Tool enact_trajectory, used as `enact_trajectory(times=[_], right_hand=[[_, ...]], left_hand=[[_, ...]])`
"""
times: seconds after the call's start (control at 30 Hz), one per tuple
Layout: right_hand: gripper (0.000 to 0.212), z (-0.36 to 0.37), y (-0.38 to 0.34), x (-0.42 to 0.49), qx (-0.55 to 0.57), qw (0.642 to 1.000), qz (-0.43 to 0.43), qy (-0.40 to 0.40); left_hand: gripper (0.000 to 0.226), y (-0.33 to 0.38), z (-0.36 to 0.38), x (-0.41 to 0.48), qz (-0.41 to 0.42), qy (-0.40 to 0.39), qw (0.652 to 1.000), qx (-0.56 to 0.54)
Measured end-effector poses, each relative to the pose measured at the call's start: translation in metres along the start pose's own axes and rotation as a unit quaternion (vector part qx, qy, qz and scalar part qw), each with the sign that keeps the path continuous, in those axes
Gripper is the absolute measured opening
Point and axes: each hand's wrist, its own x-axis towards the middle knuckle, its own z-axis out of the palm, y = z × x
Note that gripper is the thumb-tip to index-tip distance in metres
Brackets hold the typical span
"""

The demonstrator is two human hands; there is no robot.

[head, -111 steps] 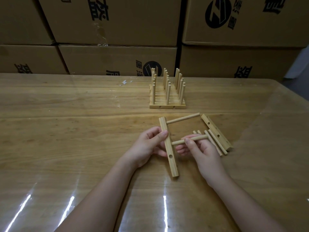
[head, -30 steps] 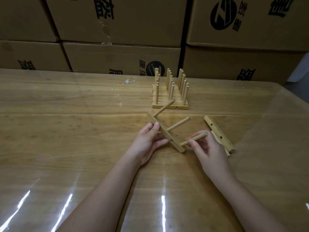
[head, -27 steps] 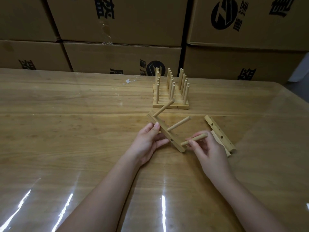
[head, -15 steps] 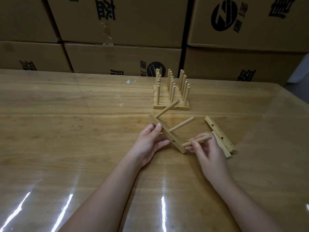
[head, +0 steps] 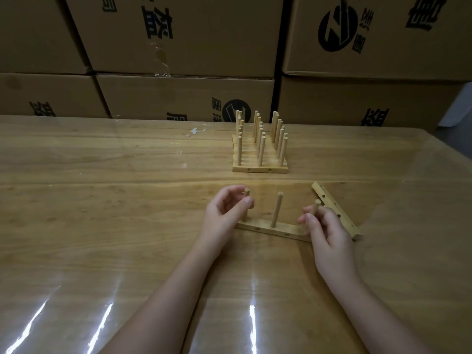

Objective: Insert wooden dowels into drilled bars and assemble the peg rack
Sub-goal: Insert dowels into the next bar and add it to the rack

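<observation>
The left hand pinches a pale round wooden dowel near its top, between thumb and curled fingers. The right hand pinches a second dowel the same way. Both stand upright at the ends of a flat light-wood drilled bar, which lies on the glossy wooden table below the grips, its long axis running from hand to hand. A third dowel stands untouched midway between them. That makes three dowels in one bar.

Any seating push would probably go straight down the pegs.

Just beyond the right hand lies one spare drilled bar, angled away, its holes empty. Farther off sits a group of pegged bars, three pegs across; its rows are too crowded to count.
</observation>
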Motion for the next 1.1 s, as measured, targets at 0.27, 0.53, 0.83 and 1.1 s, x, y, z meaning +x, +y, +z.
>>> enact_trajectory(times=[0.27,0.53,0.83,1.1], right_hand=[[0.016,0.001,-0.005,-0.002,0.016,0.999,-0.009,-0.033],[0.039,-0.001,-0.012,0.007,0.192,0.977,0.083,-0.044],[0.038,0.003,-0.015,0.018,0.187,0.973,0.107,-0.085],[0.038,0.007,-0.017,0.022,0.167,0.973,0.139,-0.074]], left_hand=[[0.037,0.014,0.016,-0.001,0.024,0.036,0.999,0.025],[0.043,0.016,0.023,-0.003,-0.014,-0.015,0.999,0.039],[0.052,0.011,0.035,-0.007,-0.014,-0.015,0.999,0.050],[0.044,0.017,0.037,-0.006,-0.036,-0.014,0.998,0.039]])
